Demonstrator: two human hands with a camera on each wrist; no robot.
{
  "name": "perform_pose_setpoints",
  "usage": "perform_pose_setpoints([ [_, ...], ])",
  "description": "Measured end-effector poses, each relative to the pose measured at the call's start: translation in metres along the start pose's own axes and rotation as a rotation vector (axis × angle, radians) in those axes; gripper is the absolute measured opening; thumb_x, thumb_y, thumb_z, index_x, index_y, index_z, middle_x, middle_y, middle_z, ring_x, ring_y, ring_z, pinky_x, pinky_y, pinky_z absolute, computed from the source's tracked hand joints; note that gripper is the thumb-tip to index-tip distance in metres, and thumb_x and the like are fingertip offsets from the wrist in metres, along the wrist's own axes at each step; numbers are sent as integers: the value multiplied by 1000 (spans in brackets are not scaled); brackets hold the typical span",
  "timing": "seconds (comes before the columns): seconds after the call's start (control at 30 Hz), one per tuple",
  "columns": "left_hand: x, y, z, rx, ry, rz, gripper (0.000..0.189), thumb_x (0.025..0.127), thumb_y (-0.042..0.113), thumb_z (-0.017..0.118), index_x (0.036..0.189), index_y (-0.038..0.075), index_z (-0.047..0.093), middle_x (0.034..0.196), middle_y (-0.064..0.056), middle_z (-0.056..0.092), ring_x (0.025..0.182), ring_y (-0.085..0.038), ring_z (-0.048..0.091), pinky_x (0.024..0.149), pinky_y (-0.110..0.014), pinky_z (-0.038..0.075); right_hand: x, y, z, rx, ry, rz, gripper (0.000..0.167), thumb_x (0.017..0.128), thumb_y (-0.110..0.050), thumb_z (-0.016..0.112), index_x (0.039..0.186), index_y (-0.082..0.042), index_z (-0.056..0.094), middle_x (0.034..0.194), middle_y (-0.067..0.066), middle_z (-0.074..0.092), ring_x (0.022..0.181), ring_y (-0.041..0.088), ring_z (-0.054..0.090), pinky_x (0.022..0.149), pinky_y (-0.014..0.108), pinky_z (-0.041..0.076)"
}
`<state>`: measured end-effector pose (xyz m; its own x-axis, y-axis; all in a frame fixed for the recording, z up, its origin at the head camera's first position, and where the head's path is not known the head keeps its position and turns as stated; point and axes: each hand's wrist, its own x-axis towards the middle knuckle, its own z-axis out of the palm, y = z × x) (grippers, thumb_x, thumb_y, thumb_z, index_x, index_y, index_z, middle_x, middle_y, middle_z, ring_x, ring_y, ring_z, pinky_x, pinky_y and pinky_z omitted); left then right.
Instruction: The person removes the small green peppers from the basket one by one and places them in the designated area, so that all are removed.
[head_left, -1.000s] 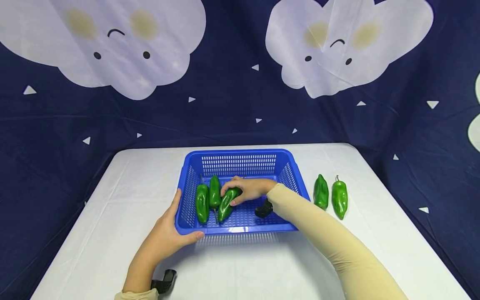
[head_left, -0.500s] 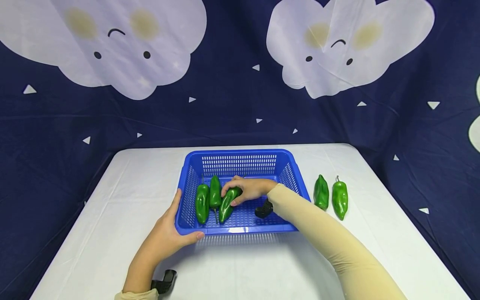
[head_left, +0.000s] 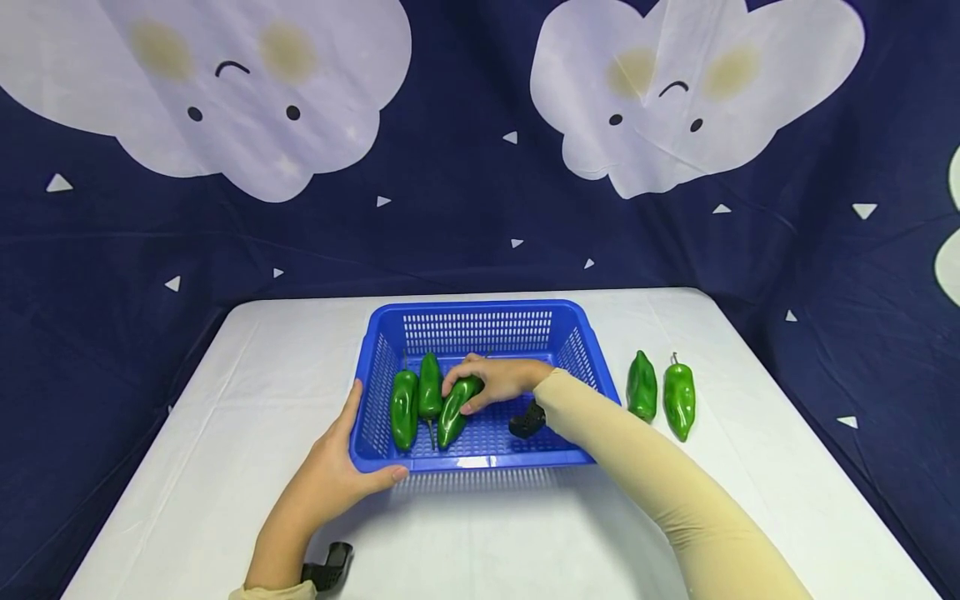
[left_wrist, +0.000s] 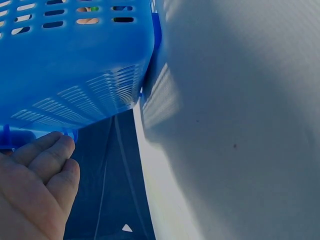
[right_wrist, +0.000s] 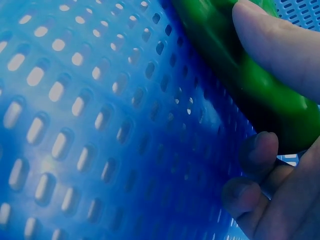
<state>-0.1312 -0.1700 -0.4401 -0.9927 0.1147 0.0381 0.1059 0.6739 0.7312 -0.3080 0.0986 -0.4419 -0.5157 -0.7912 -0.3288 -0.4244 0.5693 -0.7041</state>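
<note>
The right hand [head_left: 498, 379] is closed on a green pepper [head_left: 452, 421] around its far half, inside the blue basket [head_left: 480, 305]; the left hand [head_left: 333, 458] is laid, digits extended, against the basket's near-left corner. The gripped pepper's long axis is slanted near-left to far-right, two others [head_left: 404, 410] being interposed toward the left hand.

Your left hand [left_wrist: 37, 185] touches the rim of the blue basket [left_wrist: 65, 70], dark cloth [left_wrist: 95, 170] lying beyond the edge of the white surface [left_wrist: 245, 190].

Glossy peppers [head_left: 404, 410], smooth plastic basket [head_left: 480, 462], matt tablecloth [head_left: 480, 533]
</note>
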Motion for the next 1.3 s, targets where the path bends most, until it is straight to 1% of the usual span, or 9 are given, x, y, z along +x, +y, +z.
perform_pose_setpoints([
  [0.17,0,0,0,3,5,5,132,70,60,83,160,23,-6,161,-22,27,138,-47,43,107,-67,38,0,0,0,2,1,6,32,88,-28,76,116,-37,64,121,0,45,112,16,47,103,40,39],
  [0.5,-1,1,0,9,2,-6,132,69,60,82,161,23,-5,162,-22,26,139,-48,41,107,-68,37,-2,-3,0,-7,-8,5,33,88,-27,76,118,-36,64,122,-1,45,113,16,47,104,38,39],
  [0.87,0,2,1,-5,-6,-13,132,69,60,82,160,24,-6,163,-20,25,139,-47,41,107,-68,37,-1,-2,-1,-17,-12,11,34,88,-28,76,118,-37,65,122,-2,46,112,15,49,103,36,40],
  [1.3,1,1,0,-3,-4,-13,133,69,61,82,160,23,-6,163,-20,25,140,-47,41,108,-68,37,-3,-2,-3,1,-15,4,34,87,-28,76,118,-37,65,121,0,47,112,16,49,102,37,40],
])
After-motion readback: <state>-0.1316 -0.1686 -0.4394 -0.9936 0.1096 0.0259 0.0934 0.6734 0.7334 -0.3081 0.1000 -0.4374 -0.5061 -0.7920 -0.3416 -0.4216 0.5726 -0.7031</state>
